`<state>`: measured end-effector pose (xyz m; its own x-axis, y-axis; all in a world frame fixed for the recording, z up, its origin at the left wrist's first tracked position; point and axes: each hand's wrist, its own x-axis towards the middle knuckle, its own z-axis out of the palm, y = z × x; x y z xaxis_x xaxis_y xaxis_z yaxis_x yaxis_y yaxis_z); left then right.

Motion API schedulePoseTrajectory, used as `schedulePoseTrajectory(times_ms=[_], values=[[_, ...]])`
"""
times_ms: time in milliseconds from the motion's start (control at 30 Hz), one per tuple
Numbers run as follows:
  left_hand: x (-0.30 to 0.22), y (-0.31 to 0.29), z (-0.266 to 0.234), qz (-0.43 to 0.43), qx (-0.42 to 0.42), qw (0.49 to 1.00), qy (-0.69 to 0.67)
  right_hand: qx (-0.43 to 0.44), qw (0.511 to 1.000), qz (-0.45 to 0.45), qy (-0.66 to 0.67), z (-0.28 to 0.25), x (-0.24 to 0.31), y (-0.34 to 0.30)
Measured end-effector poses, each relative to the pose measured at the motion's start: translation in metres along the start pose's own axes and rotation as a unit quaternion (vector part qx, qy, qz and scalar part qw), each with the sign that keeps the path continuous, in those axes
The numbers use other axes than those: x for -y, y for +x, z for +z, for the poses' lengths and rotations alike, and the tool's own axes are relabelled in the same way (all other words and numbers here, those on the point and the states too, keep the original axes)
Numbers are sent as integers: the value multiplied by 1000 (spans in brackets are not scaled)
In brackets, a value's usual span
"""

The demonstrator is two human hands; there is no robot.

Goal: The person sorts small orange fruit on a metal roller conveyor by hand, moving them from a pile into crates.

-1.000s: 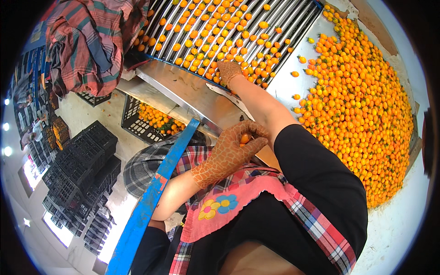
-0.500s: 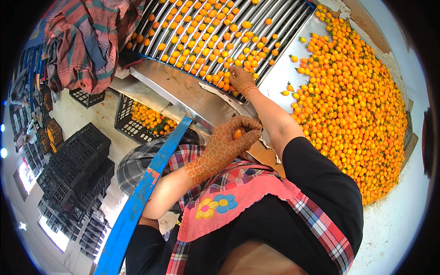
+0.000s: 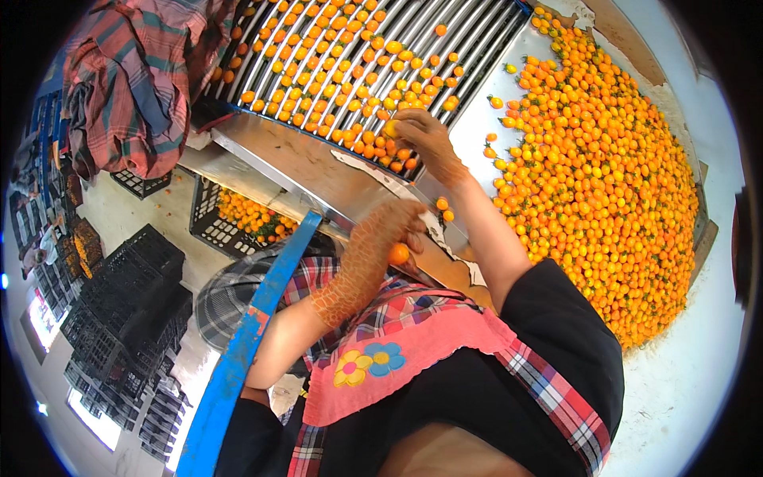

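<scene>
My left hand (image 3: 380, 234), in a brown glove with a giraffe-like pattern, is curled in front of my apron. An orange cherry tomato (image 3: 398, 254) shows at its fingers, and the rest of the grip is hidden. My right hand (image 3: 433, 147), in a brown glove too, reaches over the near edge of the roller conveyor (image 3: 469, 48). Its fingers close on a yellow-orange cherry tomato (image 3: 391, 129). Many orange cherry tomatoes (image 3: 334, 71) lie across the metal rollers. Two loose tomatoes (image 3: 445, 210) sit beside my right forearm, near the conveyor's corner.
A big heap of cherry tomatoes (image 3: 596, 191) covers the white surface at right. A blue metal bar (image 3: 254, 318) slants past my left arm. Below the conveyor stands a black crate (image 3: 208, 213) with tomatoes. Stacked black crates (image 3: 127, 294) and a plaid cloth (image 3: 131, 87) are at left.
My left hand has turned over, its back now facing up, and the tomato shows lower in it. My right hand has moved slightly up along the rollers. Two loose tomatoes now show beside its forearm.
</scene>
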<state>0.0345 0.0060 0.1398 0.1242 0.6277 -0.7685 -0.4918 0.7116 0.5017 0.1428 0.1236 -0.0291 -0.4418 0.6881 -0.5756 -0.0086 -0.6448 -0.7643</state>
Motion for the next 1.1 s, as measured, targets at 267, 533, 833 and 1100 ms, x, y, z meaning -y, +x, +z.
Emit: schedulePoseTrajectory(times_ms=[267, 533, 833, 1100], values=[[5, -1, 4, 40, 131, 990, -33, 262, 952, -109, -111, 10, 80, -117], [3, 3, -17, 187, 86, 970, 127, 64, 983, 32, -171, 11, 30, -9], [0, -5, -3, -19, 118, 992, -28, -119, 777, -35, -617, 21, -68, 142], [8, 2, -9, 60, 40, 995, -63, 70, 996, 33, -52, -9, 22, -7]])
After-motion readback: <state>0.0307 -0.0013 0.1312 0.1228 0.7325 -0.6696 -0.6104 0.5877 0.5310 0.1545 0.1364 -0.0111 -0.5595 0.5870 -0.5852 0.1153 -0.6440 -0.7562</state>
